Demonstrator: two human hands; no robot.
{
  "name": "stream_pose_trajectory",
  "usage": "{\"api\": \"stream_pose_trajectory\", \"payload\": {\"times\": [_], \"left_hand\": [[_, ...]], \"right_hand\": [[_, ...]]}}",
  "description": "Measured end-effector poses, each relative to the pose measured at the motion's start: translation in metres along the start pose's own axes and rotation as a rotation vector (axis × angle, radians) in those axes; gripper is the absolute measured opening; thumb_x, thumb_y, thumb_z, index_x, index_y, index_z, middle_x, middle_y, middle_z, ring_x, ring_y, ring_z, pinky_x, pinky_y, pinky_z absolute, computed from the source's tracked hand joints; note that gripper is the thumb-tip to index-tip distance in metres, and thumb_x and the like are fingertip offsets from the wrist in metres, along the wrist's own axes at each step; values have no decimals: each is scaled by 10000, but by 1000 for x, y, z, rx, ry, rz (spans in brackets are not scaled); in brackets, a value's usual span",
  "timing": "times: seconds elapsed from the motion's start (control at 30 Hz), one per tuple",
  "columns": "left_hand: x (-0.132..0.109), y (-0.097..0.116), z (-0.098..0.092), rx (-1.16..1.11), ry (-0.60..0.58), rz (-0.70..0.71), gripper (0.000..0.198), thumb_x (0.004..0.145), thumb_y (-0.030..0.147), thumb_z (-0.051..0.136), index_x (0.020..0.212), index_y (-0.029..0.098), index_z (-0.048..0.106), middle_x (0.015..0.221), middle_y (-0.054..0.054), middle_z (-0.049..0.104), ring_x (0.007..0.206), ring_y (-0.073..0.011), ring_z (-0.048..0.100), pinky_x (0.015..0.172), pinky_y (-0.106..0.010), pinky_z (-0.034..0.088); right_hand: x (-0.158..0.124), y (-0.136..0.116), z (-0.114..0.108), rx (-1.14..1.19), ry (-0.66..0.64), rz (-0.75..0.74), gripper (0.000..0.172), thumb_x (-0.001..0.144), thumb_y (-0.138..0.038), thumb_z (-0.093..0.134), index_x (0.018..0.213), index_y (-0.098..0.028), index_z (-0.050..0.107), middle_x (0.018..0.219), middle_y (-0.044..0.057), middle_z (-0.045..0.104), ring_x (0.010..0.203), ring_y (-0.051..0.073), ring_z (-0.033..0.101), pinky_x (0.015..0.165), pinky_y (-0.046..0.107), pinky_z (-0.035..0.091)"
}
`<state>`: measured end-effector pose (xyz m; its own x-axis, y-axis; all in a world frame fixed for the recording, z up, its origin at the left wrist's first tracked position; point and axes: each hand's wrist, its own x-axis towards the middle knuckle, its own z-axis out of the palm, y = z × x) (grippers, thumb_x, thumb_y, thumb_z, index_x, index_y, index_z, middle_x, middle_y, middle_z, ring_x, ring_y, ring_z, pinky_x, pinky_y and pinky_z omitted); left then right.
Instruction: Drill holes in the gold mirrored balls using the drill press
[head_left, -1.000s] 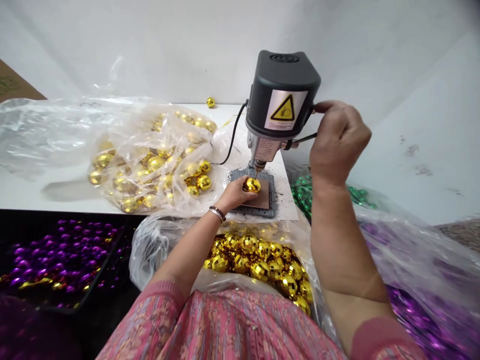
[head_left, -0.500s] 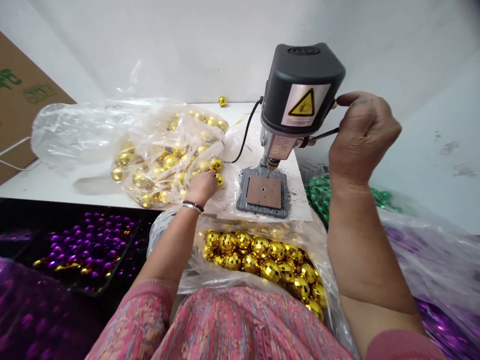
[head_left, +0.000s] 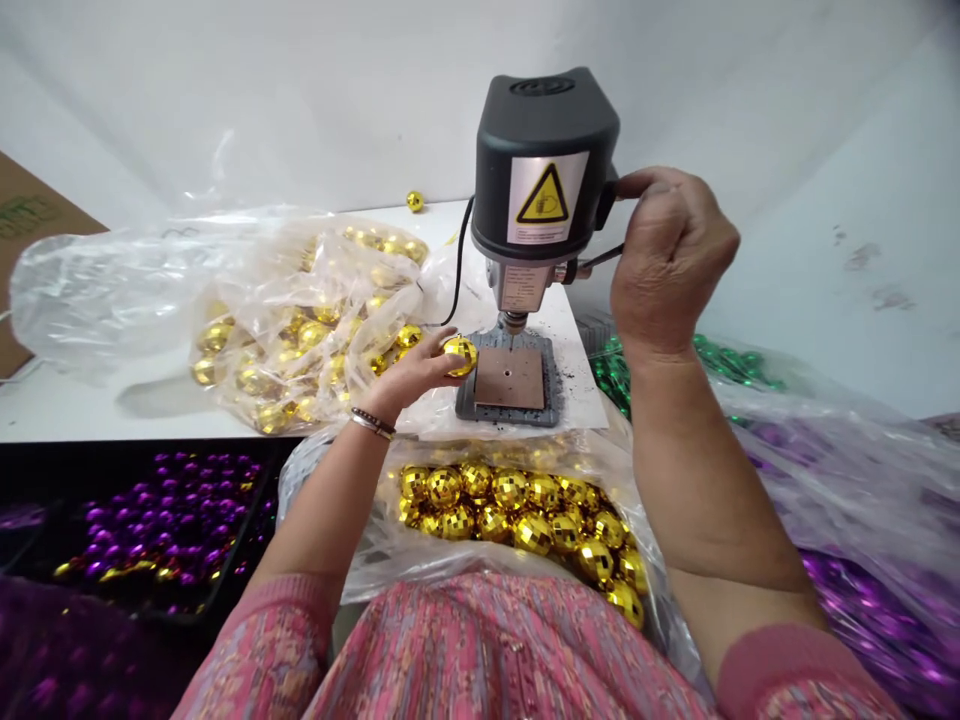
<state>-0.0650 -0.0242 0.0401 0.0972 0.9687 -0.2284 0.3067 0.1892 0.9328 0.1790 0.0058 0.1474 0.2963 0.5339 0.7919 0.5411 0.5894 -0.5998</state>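
Between the fingers of my left hand (head_left: 420, 372) is a shiny gold mirror ball (head_left: 460, 356), just left of the drill press base (head_left: 553, 385). A brown plate (head_left: 510, 385) with a small hole lies on that base, and the thin drill bit points down above it. My right hand (head_left: 675, 262) is closed at the side of the black drill press head (head_left: 547, 130); the thumb and index finger reach its edge, and a thin lever (head_left: 604, 256) runs into the curled fingers. How far they wrap round the lever is hidden.
A clear plastic bag of gold balls (head_left: 311, 335) lies left on the white table (head_left: 82, 400). More gold mirror balls (head_left: 517, 490) fill an open bag before me. Purple balls (head_left: 165, 520) sit in a dark crate at left. Green balls (head_left: 720, 360) are at right. One gold ball (head_left: 415, 201) rests by the wall.
My left hand has come away from the gold balls at the bag, moving right with one ball towards the drill base. My right hand stays at the drill press. The view has shifted slightly.
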Motion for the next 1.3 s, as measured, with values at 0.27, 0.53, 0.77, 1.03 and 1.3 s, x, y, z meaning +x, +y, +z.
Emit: {"api": "stream_pose_trajectory", "payload": {"times": [0.27, 0.53, 0.77, 1.03, 1.3], "left_hand": [[24, -7, 47, -13, 13, 3, 423, 793, 442, 726, 1101, 153, 699, 1033, -76, 753, 919, -189, 688, 799, -285, 557], [15, -9, 43, -384, 159, 1, 625, 687, 376, 762, 1247, 225, 530, 1031, -34, 679, 848, -153, 678, 580, -188, 453], [9, -26, 14, -193, 128, 72, 704, 713, 407, 749, 1324, 258, 434, 904, 36, 576, 675, -91, 546, 597, -212, 461], [7, -34, 13, 1021, 256, 201, 554, 778, 104, 636, 1326, 179, 594, 1273, -173, 555, 1163, -333, 582, 1023, -478, 485], [10, -57, 8, 909, 88, 170, 732, 851, 127, 568, 1564, 148, 401, 1359, -213, 560, 1256, -338, 567, 1091, -490, 452]], "right_hand": [[45, -4, 17, -102, -54, 223, 370, 963, -94, 396, 729, -132, 680, 761, 10, 672, 707, 56, 499, 771, 219, 413], [50, -10, 18, 0, -109, 314, 384, 986, -123, 393, 655, -165, 584, 713, -19, 567, 690, 66, 449, 756, 255, 360], [49, -9, 19, 66, -74, 326, 398, 970, -104, 415, 607, -181, 557, 704, -5, 576, 689, 84, 467, 747, 279, 353], [49, -8, 20, 68, -61, 322, 403, 992, -110, 391, 638, -160, 577, 719, -3, 600, 699, 68, 486, 750, 252, 368], [49, -8, 21, 129, -41, 320, 391, 982, -111, 436, 620, -153, 575, 707, -6, 605, 675, 61, 468, 744, 253, 355]]}}
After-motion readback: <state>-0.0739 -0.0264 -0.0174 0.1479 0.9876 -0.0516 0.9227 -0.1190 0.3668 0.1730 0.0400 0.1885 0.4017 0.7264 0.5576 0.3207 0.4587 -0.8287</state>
